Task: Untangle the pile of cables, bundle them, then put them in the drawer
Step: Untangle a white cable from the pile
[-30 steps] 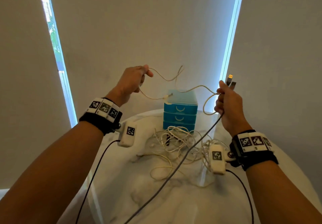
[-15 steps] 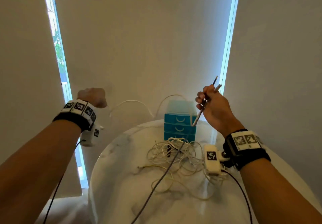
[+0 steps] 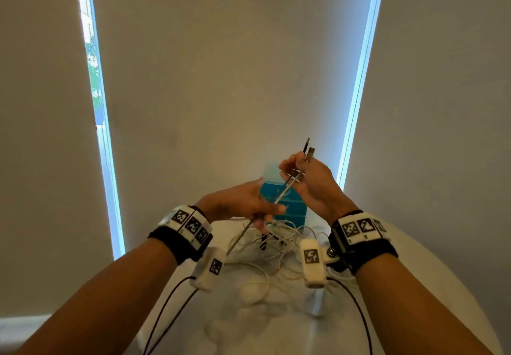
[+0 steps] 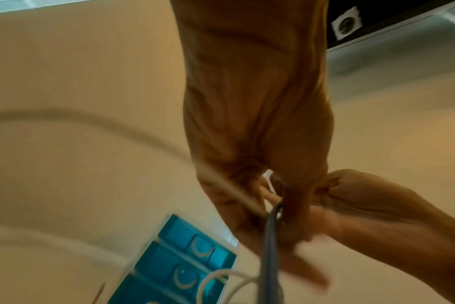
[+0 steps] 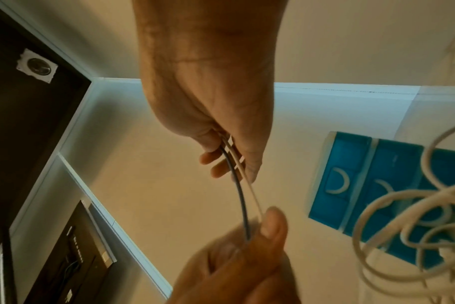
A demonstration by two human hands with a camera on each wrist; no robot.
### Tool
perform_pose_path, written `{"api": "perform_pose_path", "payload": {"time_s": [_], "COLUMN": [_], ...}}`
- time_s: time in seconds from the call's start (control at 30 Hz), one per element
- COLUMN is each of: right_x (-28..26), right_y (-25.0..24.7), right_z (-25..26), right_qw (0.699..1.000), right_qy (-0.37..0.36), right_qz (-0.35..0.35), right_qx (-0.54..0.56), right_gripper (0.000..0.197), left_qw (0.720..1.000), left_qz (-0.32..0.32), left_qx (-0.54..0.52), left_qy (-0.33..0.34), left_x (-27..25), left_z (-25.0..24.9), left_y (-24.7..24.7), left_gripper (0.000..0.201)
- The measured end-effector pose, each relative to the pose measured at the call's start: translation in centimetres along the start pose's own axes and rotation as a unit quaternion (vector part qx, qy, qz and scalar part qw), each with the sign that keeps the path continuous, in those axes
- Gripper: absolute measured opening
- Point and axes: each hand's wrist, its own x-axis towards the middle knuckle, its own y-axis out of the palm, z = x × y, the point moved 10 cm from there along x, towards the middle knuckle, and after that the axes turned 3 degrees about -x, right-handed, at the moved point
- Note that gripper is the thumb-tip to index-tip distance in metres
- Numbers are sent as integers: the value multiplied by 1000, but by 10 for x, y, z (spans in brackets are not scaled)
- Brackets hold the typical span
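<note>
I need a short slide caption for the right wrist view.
Right hand and left hand hold a dark cable and a white cable together.

Bare forearms; black wristbands (image 3: 362, 247), white marker tags, wrist cameras (image 3: 312, 263), black leads.

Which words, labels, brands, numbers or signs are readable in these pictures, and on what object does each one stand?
No readable words or numbers appear in any view.
Wristbands: black-and-white square marker patterns, not text.
Wrist camera units: one square marker each, not text.
Dark panel in the right wrist view: a line of small pale print, too blurred to read.
Blue drawer unit: only curved handles, no label.
</note>
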Motion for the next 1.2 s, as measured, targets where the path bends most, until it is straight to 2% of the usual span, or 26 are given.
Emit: {"api": "perform_pose_path", "payload": {"time_s": [0.07,0.17,0.23,0.33,0.43,0.5,0.53,0.63,0.67,0.73,0.77,0.8,0.83,0.87,0.9,0.93,0.97,1.03,1.07,1.1,1.2], "right_x": [4,13,20,22,18,14,14,16,16,15,14,13,13,12,11,10,9,4,1,-3,-10], "right_y": [-5,-16,-38,-73,-79,-67,-60,-42,-37,-30,-28,-28,-29,-29,-29,-30,-31,-35,-39,-43,-61], "right_z": [-10,-21,-27,-41,-56,-66,-69,-68,-69,-71,-74,-79,-83,-86,-88,-88,-88,-83,-81,-77,-67], "right_qw": [991,957,950,950,962,967,967,962,961,964,967,970,973,975,976,977,978,981,983,985,985], "right_qy": [46,76,69,87,108,116,113,90,86,84,85,87,87,84,78,73,66,50,44,38,16], "right_qz": [11,-11,-52,-98,-111,-104,-101,-89,-82,-65,-61,-62,-62,-64,-71,-81,-92,-114,-126,-139,-165], "right_qx": [128,279,301,283,223,202,205,243,250,243,231,217,203,195,191,185,176,147,127,98,-42], "right_gripper": [28,28,33,44,65,73,75,80,81,81,77,71,63,57,52,49,46,46,48,51,58], "left_qw": [998,998,997,984,941,898,879,844,830,785,771,780,810,853,899,937,961,976,977,978,987], "left_qz": [-41,-58,-55,-107,-178,-210,-234,-292,-290,-263,-249,-239,-239,-238,-244,-252,-247,-207,-179,-162,-147], "left_qx": [-46,-22,23,82,240,355,389,428,446,489,492,479,455,416,343,235,123,-70,-116,-128,-57], "left_qy": [-6,-19,-50,-114,-160,-152,-145,-137,-167,-277,-320,-323,-283,-207,-120,-61,-24,1,-2,-5,-33], "left_x": [-3,-20,-41,-77,-104,-104,-101,-87,-81,-68,-62,-50,-32,-12,6,22,38,63,69,72,72], "left_z": [21,39,60,109,134,124,113,96,102,129,140,142,132,112,88,69,55,43,41,39,40], "left_y": [-18,-50,-74,-123,-172,-201,-215,-242,-243,-233,-220,-200,-175,-145,-115,-90,-67,-22,-3,10,27], "left_gripper": [47,50,57,66,73,84,85,78,71,61,58,56,53,49,45,43,43,66,78,81,83]}}
